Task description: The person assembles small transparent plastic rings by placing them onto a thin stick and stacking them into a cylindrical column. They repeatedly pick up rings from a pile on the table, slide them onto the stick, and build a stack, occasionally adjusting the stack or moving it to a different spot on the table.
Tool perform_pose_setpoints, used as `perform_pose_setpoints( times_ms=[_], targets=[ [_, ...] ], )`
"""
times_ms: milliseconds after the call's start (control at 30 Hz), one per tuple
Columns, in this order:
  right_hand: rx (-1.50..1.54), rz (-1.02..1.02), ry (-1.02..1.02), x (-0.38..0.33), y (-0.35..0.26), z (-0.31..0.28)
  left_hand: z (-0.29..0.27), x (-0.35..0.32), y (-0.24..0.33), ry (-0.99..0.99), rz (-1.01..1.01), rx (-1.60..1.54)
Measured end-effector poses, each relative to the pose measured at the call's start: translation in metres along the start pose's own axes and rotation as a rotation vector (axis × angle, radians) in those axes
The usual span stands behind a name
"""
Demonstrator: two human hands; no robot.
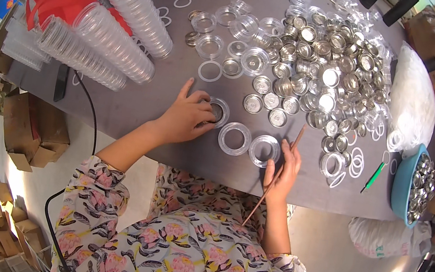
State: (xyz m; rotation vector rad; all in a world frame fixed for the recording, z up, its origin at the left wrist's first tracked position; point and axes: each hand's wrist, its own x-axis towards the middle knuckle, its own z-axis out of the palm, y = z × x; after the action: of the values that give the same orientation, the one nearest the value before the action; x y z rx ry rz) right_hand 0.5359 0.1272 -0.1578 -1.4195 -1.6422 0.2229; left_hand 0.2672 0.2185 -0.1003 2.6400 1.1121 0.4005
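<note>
Across mid-frame, your grey counter spreads. Right of centre, your right hand clamps a brown stick, likely for readiness; just left of centre, your left hand bends over a clear ring, perhaps steadying it, its grip unclear. Two more rings lie between, seemingly for easy reach.

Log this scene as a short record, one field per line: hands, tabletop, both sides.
Left hand: fingers over a clear ring
Right hand: holds a thin brown stick
Between hands: two clear rings
Tabletop: grey; heap of round metal pieces beyond the right hand
Left side: stacked clear cups
Right side: green-handled tool, blue basin of metal pieces
</note>
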Motion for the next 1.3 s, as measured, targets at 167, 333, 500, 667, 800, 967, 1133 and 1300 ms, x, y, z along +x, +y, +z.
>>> perform_pose_setpoints(
  times_ms=[167,333,500,667,800,967,1133,1300],
  targets=[
    [-0.006,0.005,0.003,-0.002,0.002,-0.001,-0.009,0.011,-0.024,0.011,0.017,-0.269],
    [0.029,0.031,-0.001,0.0,0.0,-0.001,0.0,0.057,-0.073,0.408,-0.168,-0.027],
    [0.021,0.021,-0.008,0.0,0.002,-0.002,0.009,0.066,-0.097,0.36,-0.132,0.254],
    [0.031,0.035,-0.003,0.001,0.0,-0.001,0.001,0.064,-0.089,0.392,-0.141,0.109],
    [0.021,0.034,0.0,-0.001,0.002,-0.002,-0.007,0.041,-0.043,0.284,0.144,-0.022],
    [0.043,-0.016,0.013,0.001,0.0,-0.001,0.0,0.025,-0.019,0.136,0.138,0.196],
    [0.065,-0.086,0.004,0.004,-0.008,0.002,0.006,0.022,-0.018,0.171,0.115,0.073],
    [0.061,-0.179,-0.113,0.041,-0.048,0.013,0.002,0.013,-0.01,0.092,0.075,-0.068]
  ],
)
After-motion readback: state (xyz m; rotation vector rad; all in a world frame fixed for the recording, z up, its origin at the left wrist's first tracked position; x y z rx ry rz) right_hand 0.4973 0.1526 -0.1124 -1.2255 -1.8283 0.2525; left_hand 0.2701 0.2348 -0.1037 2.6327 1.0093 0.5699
